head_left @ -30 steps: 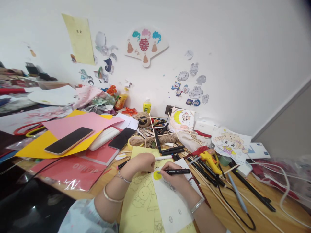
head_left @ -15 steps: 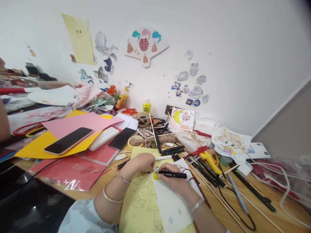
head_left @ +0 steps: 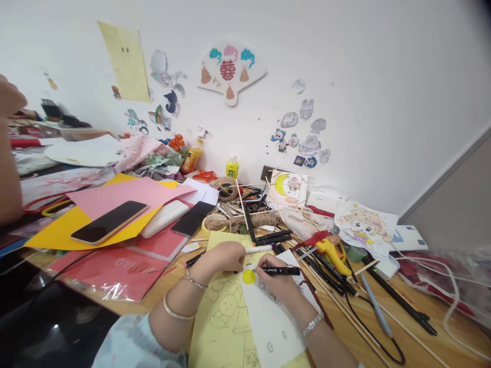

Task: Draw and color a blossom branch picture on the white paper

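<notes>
My right hand [head_left: 274,283] grips a black marker [head_left: 287,271], its barrel pointing right and its tip towards a bright yellow round patch [head_left: 248,276]. That patch lies near the top of a white sheet [head_left: 264,322] with small line drawings. Under the white sheet is a yellow sheet [head_left: 218,332] with outlined cartoon figures. My left hand [head_left: 230,257] rests at the upper edge of the papers, its fingers curled; whatever they hold, if anything, is hidden. A white marker [head_left: 259,249] lies just beyond my hands.
Black markers [head_left: 272,237], thin wooden sticks and a yellow glue gun [head_left: 333,257] crowd the right side. Two phones, a dark one [head_left: 192,219] and a gold-edged one [head_left: 109,222], lie left on coloured paper. Another person's arm [head_left: 9,168] shows at the far left.
My right hand and the marker have shifted slightly right, uncovering more of the yellow patch. My left hand has stayed in place. The other person's arm at far left has risen.
</notes>
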